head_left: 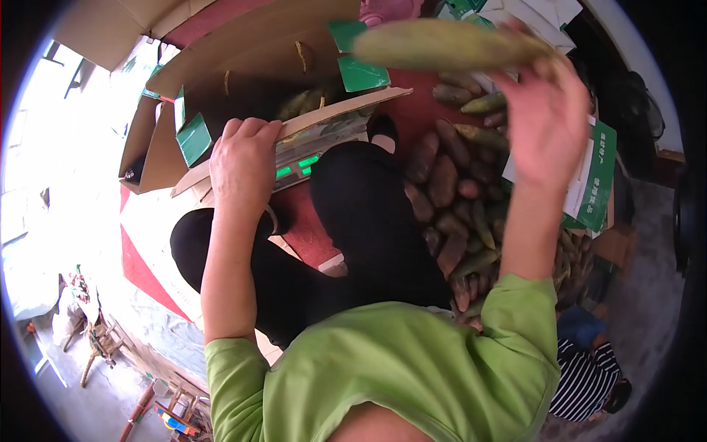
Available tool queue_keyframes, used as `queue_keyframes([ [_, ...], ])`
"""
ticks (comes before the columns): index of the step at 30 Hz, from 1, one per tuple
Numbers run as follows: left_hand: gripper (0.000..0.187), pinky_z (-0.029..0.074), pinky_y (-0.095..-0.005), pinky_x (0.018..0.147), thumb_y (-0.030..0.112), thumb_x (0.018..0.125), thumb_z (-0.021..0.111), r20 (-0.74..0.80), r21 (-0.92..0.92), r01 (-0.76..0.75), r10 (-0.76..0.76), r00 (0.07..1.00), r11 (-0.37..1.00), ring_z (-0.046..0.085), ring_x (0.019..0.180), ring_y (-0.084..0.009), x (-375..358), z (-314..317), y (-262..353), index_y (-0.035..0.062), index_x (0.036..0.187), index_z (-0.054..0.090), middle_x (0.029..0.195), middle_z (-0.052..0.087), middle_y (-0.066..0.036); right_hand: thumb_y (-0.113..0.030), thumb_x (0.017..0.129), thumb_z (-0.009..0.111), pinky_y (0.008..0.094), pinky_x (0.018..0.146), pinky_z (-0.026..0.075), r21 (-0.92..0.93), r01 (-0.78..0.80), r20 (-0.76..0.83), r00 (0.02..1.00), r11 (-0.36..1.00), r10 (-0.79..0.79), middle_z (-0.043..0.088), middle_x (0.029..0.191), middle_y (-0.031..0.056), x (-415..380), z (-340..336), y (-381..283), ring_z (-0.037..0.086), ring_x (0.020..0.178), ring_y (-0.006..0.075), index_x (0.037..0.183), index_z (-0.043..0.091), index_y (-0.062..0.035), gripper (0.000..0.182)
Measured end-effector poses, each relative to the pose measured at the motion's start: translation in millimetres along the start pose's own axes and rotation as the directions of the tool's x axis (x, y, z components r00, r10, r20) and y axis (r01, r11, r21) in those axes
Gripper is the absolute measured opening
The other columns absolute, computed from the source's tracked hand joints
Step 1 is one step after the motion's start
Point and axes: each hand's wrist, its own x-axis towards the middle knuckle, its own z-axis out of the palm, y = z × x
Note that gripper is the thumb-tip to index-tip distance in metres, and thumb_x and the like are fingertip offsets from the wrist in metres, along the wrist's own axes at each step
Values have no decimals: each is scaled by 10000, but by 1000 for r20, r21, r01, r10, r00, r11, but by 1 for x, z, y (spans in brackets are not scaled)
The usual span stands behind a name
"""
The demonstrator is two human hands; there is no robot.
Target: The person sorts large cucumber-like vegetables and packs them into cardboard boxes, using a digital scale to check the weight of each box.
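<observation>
My right hand [551,121] is raised at the upper right, its fingers closed around one end of a long yellow-green cucumber [434,46]. The cucumber lies nearly level and is smeared by motion. With curled fingers, my left hand [244,158] grips the flap of a cardboard box [243,55] in front of me. Inside the box, partly in shadow, some greenish cucumbers [298,104] show near the flap. Just under the flap glow the green digits of a scale display [296,168]. Beside my right knee lies a heap of brown and green cucumbers [443,180].
Green-and-white printed cardboard [598,177] stands right of the heap. My black-trousered legs [368,214] are bent over a red floor covering [305,225]. Lower right is a person in a striped top [585,379]. A pink item [389,10] lies at the top.
</observation>
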Motion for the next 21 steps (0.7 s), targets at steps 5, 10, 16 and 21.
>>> queue_keyframes([
  [5,215,476,-367,775,73,775,551,10,51,-68,68,998,996,561,896,-264,1,5,-10,99,947,679,903,634,-49,-223,941,507,325,838,470,-88,-391,222,889,916,401,568,1032,98,17,63,88,575,958,205,1105,549,30,304],
  [10,233,468,-373,780,21,777,577,28,-33,-51,52,998,998,566,896,-270,1,2,-5,93,975,678,928,639,-67,-193,919,508,329,742,440,-326,155,208,974,933,-89,583,861,94,0,20,95,555,831,208,977,573,34,243],
  [16,211,469,-368,783,27,815,553,33,42,-86,85,996,995,580,890,-253,4,3,1,75,984,671,941,638,-72,-144,885,566,219,673,428,-533,-206,-163,977,821,140,622,857,8,-73,-106,106,529,762,63,947,630,-10,161],
  [21,222,466,-360,800,44,839,535,47,28,-107,106,993,994,581,897,-257,4,7,-5,77,1017,664,970,647,-65,-168,806,576,369,719,477,-837,-372,-272,919,401,284,633,853,182,-176,-213,156,614,828,330,914,626,-16,193],
])
